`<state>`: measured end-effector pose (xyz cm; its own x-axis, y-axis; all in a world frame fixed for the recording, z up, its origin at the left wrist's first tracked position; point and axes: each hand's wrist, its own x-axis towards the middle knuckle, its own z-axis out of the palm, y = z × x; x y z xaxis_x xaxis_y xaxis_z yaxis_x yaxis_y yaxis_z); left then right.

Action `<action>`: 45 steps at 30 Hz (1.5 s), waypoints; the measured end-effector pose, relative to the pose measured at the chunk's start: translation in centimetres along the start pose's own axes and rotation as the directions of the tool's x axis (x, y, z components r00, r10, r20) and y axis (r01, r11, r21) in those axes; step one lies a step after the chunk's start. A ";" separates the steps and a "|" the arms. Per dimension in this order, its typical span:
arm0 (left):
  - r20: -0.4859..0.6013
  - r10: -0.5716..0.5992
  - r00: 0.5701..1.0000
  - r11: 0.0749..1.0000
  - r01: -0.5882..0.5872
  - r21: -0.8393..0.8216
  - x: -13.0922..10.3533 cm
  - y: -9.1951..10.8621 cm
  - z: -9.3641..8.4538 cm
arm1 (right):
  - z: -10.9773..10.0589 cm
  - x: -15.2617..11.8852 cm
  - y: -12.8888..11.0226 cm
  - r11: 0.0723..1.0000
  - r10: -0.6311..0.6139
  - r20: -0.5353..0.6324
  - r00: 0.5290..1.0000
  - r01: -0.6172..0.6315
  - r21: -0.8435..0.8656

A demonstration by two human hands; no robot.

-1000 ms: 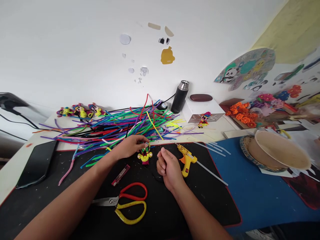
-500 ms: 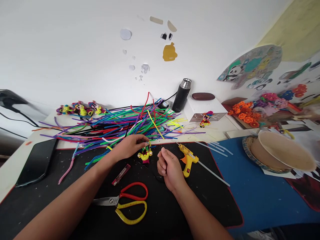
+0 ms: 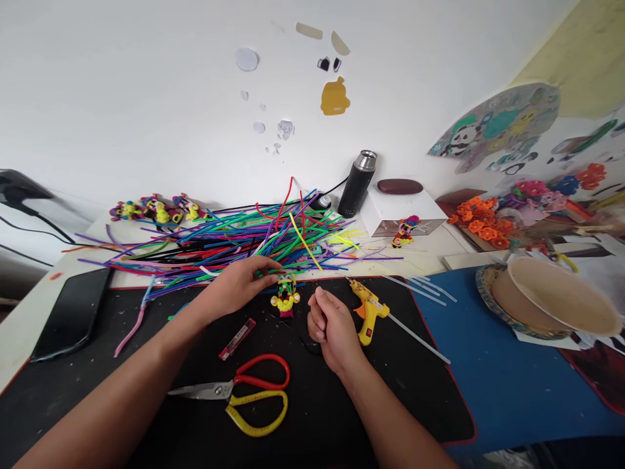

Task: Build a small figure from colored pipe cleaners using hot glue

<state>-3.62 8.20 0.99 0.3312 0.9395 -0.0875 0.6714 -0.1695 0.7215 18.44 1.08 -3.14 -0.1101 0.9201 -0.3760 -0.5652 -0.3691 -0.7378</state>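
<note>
My left hand (image 3: 239,286) reaches in from the left, its thumb and forefinger apart with nothing visible between them. Just right of its fingertips a small pipe-cleaner doll (image 3: 285,299), with yellow arms, green on its head and a magenta base, is on the black mat (image 3: 195,443). To the doll's right, my right hand (image 3: 332,326) is closed with the thumb over curled fingers; whatever it may hold is hidden. Nearer me lie scissors (image 3: 232,391) with one red and one yellow handle, and a narrow pinkish-red case (image 3: 237,339).
A yellow glue gun (image 3: 368,311) lies right of my right hand, with glue sticks (image 3: 424,290) beyond. Colourful pipe cleaners (image 3: 219,244) heap up behind. A black flask (image 3: 359,185) and white box (image 3: 403,208) stand near the wall; a phone (image 3: 73,312) lies left.
My left hand has drawn back left from the doll's head, uncovering its green top. My right hand keeps its closed pose. The view has shifted slightly.
</note>
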 end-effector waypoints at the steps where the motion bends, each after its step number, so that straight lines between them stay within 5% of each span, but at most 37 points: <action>1: -0.022 -0.009 1.000 1.000 0.009 -0.004 -0.3 0.0 -0.4 | 0.0 0.0 0.0 1.000 0.000 0.000 1.000 0.000 -0.001; 9: -0.111 -0.080 0.991 0.994 0.070 -0.086 -1.0 -1.2 -1.5 | 0.2 -0.1 0.1 1.000 -0.012 0.012 1.000 0.013 -0.023; 14: -0.091 0.067 0.994 0.992 -0.056 0.109 1.5 -0.4 -0.4 | 0.2 -0.1 0.3 0.999 -0.021 0.015 1.000 0.022 -0.028; 19: 0.029 0.401 0.916 0.789 -0.361 0.498 5.9 1.4 1.3 | 0.1 -0.1 0.1 1.000 -0.018 0.024 1.000 0.019 -0.023; 28: 0.202 0.447 0.871 0.581 -0.455 0.675 9.7 3.3 3.4 | 0.0 -0.1 -0.1 0.999 -0.014 0.034 0.999 0.015 -0.029; 35: 0.221 0.452 0.864 0.538 -0.462 0.705 10.4 3.0 4.0 | 0.0 -0.1 0.1 0.999 -0.005 0.041 0.999 0.006 -0.037; 39: 0.168 0.481 0.861 0.573 -0.453 0.684 10.3 3.2 3.5 | -0.1 0.0 0.0 0.999 -0.008 0.043 0.999 0.010 -0.040; 42: 0.055 0.507 0.860 0.628 -0.412 0.660 9.4 3.9 1.2 | -0.2 0.0 0.0 0.999 -0.005 0.048 0.999 0.007 -0.037; 44: -0.116 0.515 0.849 0.700 -0.339 0.629 8.2 4.3 -1.0 | -0.1 -0.1 0.0 0.999 -0.002 0.053 0.999 0.005 -0.040; 45: -0.304 0.497 0.813 0.809 -0.307 0.502 7.5 4.4 -2.1 | -0.1 -0.1 0.0 0.999 -0.001 0.056 0.998 0.003 -0.044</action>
<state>0.45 15.13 4.94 0.4009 0.7699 0.4964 0.7740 -0.5746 0.2660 18.55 0.98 -3.16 -0.1550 0.9262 -0.3437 -0.5288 -0.3716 -0.7630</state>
